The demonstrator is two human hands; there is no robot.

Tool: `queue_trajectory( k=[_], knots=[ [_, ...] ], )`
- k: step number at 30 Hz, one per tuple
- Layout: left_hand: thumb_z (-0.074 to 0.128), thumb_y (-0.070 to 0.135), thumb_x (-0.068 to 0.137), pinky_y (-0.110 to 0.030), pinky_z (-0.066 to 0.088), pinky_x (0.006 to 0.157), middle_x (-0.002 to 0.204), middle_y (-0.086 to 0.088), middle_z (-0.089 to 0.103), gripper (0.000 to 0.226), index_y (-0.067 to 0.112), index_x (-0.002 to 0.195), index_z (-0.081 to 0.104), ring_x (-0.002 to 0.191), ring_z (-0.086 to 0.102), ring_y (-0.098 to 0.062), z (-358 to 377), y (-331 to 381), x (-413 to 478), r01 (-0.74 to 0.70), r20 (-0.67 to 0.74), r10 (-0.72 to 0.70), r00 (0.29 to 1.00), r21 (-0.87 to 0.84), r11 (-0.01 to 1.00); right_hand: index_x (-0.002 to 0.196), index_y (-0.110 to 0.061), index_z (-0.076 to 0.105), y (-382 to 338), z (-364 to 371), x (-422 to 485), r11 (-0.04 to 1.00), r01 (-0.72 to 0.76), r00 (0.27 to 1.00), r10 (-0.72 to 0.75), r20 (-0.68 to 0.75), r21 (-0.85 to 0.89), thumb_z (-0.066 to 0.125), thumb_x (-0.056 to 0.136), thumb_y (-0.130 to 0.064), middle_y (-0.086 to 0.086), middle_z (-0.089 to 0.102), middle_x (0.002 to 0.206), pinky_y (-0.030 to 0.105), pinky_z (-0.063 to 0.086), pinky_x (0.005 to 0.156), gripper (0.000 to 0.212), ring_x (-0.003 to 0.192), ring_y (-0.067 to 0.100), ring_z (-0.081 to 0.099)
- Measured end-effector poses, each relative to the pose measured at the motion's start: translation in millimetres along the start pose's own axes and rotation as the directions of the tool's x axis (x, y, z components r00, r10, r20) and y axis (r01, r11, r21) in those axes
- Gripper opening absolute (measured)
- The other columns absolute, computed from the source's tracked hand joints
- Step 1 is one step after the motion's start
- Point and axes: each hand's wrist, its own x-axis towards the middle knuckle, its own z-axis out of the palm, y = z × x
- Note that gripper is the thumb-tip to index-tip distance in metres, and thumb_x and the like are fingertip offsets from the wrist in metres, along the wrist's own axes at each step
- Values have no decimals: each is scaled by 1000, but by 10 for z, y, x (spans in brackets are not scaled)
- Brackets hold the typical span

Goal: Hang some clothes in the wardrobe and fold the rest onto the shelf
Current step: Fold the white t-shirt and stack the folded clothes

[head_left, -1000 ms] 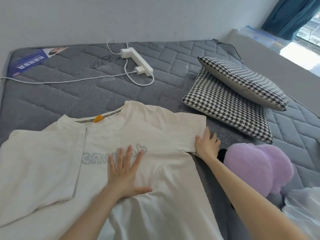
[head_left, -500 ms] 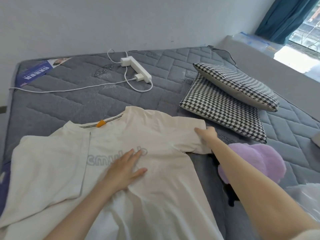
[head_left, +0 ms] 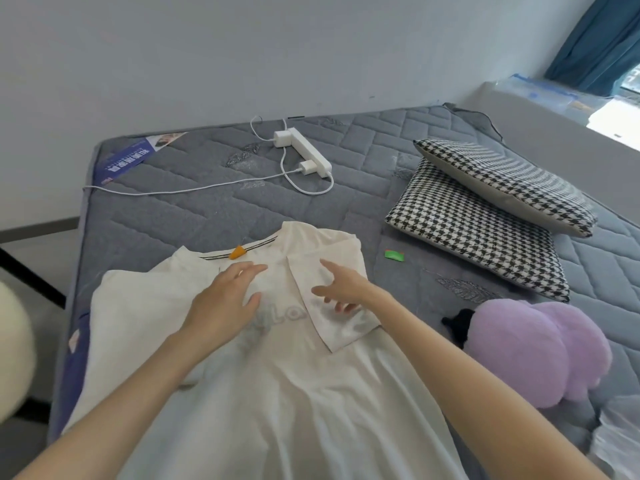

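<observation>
You had the white T-shirt (head_left: 277,393) spread flat on the grey quilted mattress (head_left: 207,209), collar pointing to 12 o'clock and hem toward you at 6 o'clock. Its right sleeve (head_left: 346,332) lay folded inward across the printed chest. Your left hand (head_left: 225,303) rested on the chest just below the collar, fingers straight and spread, gripping nothing. Your right hand (head_left: 343,289) was over the folded sleeve with fingers loosely extended and holding nothing; it possibly touched the cloth, though motion blur hid the contact. An orange tag (head_left: 237,252) sat at the neckline, at 12 o'clock from your left hand. A white power strip (head_left: 304,152) with its cable lay well beyond the collar at 12 o'clock. 2 houndstooth cushions (head_left: 478,237) were stacked at 2 o'clock from the shirt, a small green item (head_left: 394,255) lay between them and the shirt's shoulder, and a purple plush toy (head_left: 530,348) sat at 3 o'clock, just beside the shirt's edge.
</observation>
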Motion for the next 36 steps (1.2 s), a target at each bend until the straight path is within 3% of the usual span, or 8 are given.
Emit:
queue_trajectory(
  k=[4,9,12,15,20,24,30,36],
  knots=[
    [49,27,96,-34,41,98,144,8,39,41,30,136,45,130,39,-14,-72,-106,-39,27,-7,-27,1000,-67,997,124,-25,54,199,-25,-63,994,20,945,-55,-323,-111,44,92,-20,0,62,115,31,45,80,34,105,21,57],
    [52,22,94,-32,43,95,133,1,50,36,26,130,52,117,50,-18,137,75,-14,87,51,-77,996,-227,970,111,-17,51,719,-120,-258,946,10,975,-82,-208,-324,51,84,-8,4,48,115,38,41,90,29,112,26,42],
    [54,20,92,-28,42,89,123,-3,56,35,22,128,54,104,56,-20,398,271,13,157,122,-124,985,-321,934,115,-20,41,1002,-102,-395,958,30,984,-78,-159,-285,58,76,-7,3,39,111,38,43,83,44,107,25,36],
    [55,26,91,-26,42,85,113,-1,57,36,20,126,52,108,57,-22,707,433,13,305,271,-207,940,-396,866,114,-23,47,1170,-10,-517,986,107,954,-138,-267,-126,56,81,-7,1,50,112,37,46,83,38,103,20,48],
    [60,30,87,-36,56,77,67,-4,57,24,13,74,49,69,61,-23,1122,768,-71,605,451,-404,796,-558,568,87,-23,56,1223,76,-646,978,165,849,-206,-486,-125,59,85,-17,-5,60,89,29,37,60,7,71,12,50],
    [60,27,88,-27,45,60,62,-3,52,22,9,77,54,53,51,-19,1254,917,-57,646,497,-416,761,-634,425,83,-14,53,1213,79,-720,952,207,786,-298,-542,-225,56,83,-5,0,54,82,35,39,61,9,67,21,48],
    [66,16,88,-21,43,46,57,-5,52,32,10,60,51,50,47,-14,1307,927,-31,658,506,-435,745,-669,347,78,-13,48,1247,102,-773,962,165,683,-270,-679,-217,52,80,-2,-5,49,70,38,37,55,12,59,23,44],
    [70,19,85,-26,52,63,53,-1,59,31,11,59,56,47,53,-12,1355,898,-133,623,477,-401,782,-577,528,89,-17,52,1427,258,-760,900,-59,801,-216,-558,-433,51,84,-19,-5,52,87,31,40,56,5,85,21,50]
  ],
)
